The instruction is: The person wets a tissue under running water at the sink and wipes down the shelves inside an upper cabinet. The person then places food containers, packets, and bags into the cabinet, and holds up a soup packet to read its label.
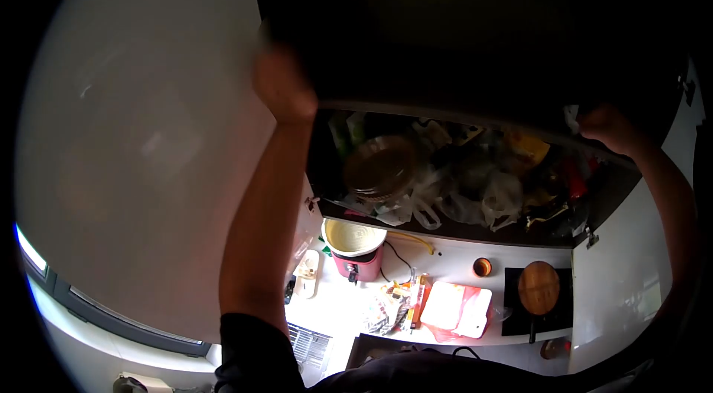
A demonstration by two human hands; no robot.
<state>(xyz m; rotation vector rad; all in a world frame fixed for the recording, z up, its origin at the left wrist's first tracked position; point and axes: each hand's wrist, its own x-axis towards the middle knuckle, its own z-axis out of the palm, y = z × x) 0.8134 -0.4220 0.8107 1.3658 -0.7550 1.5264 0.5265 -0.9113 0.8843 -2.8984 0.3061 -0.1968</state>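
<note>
My left hand (284, 85) is raised at the inner edge of the open left cabinet door (141, 125); it is blurred and dark, and its fingers cannot be made out. On the right, my right hand (609, 129) is closed at the front of the dark upper shelf (445, 112), with a small whitish piece (572, 119) at its fingertips. Below that shelf, a lower compartment holds a round, clear-lidded container (381, 168), crumpled plastic bags (501, 196) and a yellow packet (526, 148).
On the counter below stand a pink appliance (359, 265) with a pale bowl on top, a white tray (457, 309), food packets (386, 307), an orange-brown cup (482, 267) and a wooden-lidded pan (538, 288) on a black hob. The right door (620, 274) hangs open.
</note>
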